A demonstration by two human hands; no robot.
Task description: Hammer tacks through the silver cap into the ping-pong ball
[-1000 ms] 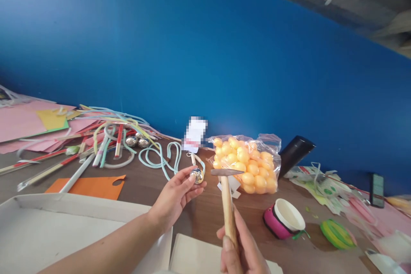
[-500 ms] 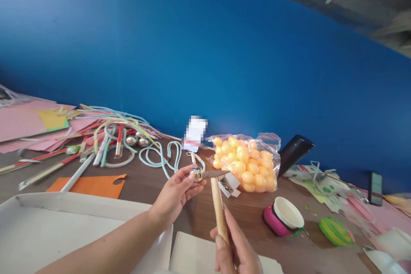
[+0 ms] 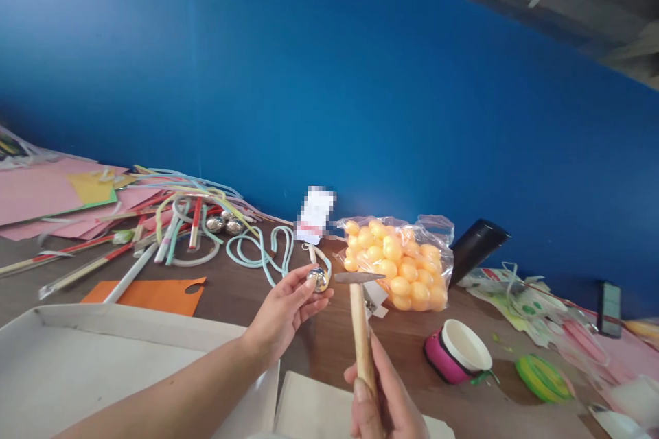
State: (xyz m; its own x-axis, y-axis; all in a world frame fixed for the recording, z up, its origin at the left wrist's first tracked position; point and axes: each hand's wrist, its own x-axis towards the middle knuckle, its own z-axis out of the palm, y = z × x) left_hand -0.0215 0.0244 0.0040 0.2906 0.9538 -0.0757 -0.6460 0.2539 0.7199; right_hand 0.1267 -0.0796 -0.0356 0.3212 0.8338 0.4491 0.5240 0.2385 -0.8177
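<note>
A shiny silver ball [image 3: 317,278] is pinched between the thumb and fingers of my left hand [image 3: 281,312], held above the table. My right hand [image 3: 384,398] grips the wooden handle of a hammer [image 3: 362,329], which stands nearly upright. Its dark metal head points toward the ball, with a small gap between them. Behind the hammer, partly hidden, is a small white box [image 3: 375,298] with little metal pieces in it. Past that lies a clear plastic bag of yellow-orange balls [image 3: 399,260].
A white tray [image 3: 139,319] fills the near left, beside orange card [image 3: 154,293]. Light-blue cord [image 3: 247,250], several silver balls [image 3: 225,222] and coloured tubes lie at the back left. Rightward are a paper cup in a pink sleeve [image 3: 456,350], green tape [image 3: 543,377] and a phone [image 3: 609,309].
The hammer has moved right, away from the silver ball; its head was against or very near the ball before. My left hand has kept its hold on the ball.
</note>
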